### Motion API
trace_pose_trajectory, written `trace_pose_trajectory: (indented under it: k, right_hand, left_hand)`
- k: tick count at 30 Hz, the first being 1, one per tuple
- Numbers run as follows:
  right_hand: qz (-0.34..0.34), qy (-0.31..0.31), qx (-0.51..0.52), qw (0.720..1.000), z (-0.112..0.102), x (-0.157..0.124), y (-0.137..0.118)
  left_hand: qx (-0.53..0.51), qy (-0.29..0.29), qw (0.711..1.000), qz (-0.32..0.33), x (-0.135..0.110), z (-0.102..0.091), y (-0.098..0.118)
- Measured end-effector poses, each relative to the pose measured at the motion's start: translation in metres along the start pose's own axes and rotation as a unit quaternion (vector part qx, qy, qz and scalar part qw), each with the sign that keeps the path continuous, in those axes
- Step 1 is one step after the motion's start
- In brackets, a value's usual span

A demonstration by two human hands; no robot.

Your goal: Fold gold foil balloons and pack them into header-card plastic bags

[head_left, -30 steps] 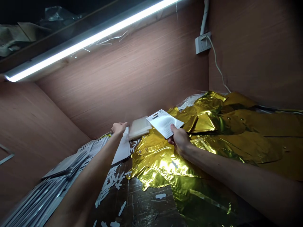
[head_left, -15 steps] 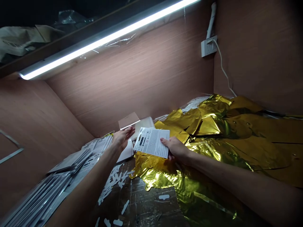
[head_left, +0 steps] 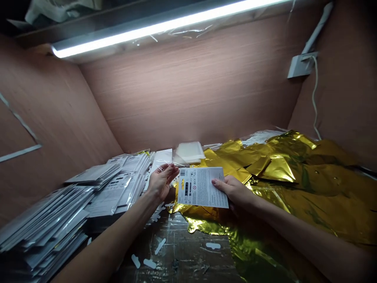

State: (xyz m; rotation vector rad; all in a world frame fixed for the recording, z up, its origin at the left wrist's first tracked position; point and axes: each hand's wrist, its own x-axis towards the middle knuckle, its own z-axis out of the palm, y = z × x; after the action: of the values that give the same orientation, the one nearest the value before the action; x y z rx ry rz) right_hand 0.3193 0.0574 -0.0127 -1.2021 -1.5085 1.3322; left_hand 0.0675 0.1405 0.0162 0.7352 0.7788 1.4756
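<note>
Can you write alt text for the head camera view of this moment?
A right hand holds a white printed card beside a left hand touching clear plastic film, above crumpled gold foil. Stacks of printed cards lie to the left, beneath a lit strip light.

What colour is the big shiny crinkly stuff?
The foil is shiny gold with greenish glints; the head view shows it best.

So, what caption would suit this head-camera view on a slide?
Right hand holds a printed white card as left hand grips a clear plastic sleeve over crumpled gold foil.
</note>
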Motion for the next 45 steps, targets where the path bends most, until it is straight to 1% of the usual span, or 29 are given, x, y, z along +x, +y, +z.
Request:
trace_pose_trajectory:
  k: [7,10,14,21,24,28,30,33,34,35,39,45]
  right_hand:
    - [-0.014,0.023,-0.005,1.000,0.002,0.001,0.010]
    - [-0.013,0.045,0.010,0.999,0.001,0.001,0.010]
    - [-0.034,0.077,0.031,0.996,0.001,-0.001,0.008]
    - [-0.067,0.131,-0.008,0.989,0.000,-0.001,0.005]
    - [-0.072,0.139,-0.004,0.988,0.000,0.000,0.006]
    - [-0.069,0.135,0.013,0.988,0.002,-0.001,0.005]
    - [-0.064,0.110,0.042,0.991,0.003,-0.003,0.003]
    - [-0.042,0.055,0.076,0.995,0.004,-0.005,-0.001]
    - [-0.038,0.051,0.076,0.995,0.004,-0.005,-0.002]
    - [-0.039,0.059,0.073,0.995,0.003,-0.005,-0.002]
    - [-0.063,0.123,0.061,0.989,0.000,-0.004,-0.001]
    - [-0.074,0.145,0.055,0.985,0.002,-0.005,0.001]
  left_hand:
    - [-0.020,0.000,1.000,-0.012,-0.009,-0.002,-0.007]
    - [-0.024,-0.006,0.999,-0.022,-0.010,-0.002,-0.009]
    - [-0.026,-0.028,0.998,-0.041,-0.012,-0.001,-0.012]
    - [-0.009,-0.082,0.994,-0.077,-0.016,-0.001,-0.016]
    - [0.004,-0.083,0.994,-0.075,-0.018,-0.002,-0.019]
    - [0.014,-0.069,0.996,-0.054,-0.019,-0.003,-0.022]
    - [0.013,-0.062,0.997,-0.044,-0.020,-0.003,-0.023]
    - [0.013,-0.058,0.997,-0.043,-0.020,-0.001,-0.022]
    - [0.014,-0.059,0.997,-0.046,-0.020,-0.001,-0.022]
    - [0.015,-0.059,0.997,-0.050,-0.020,0.000,-0.021]
    - [0.020,-0.068,0.995,-0.064,-0.018,0.001,-0.019]
    - [0.027,-0.095,0.993,-0.068,-0.020,0.002,-0.019]
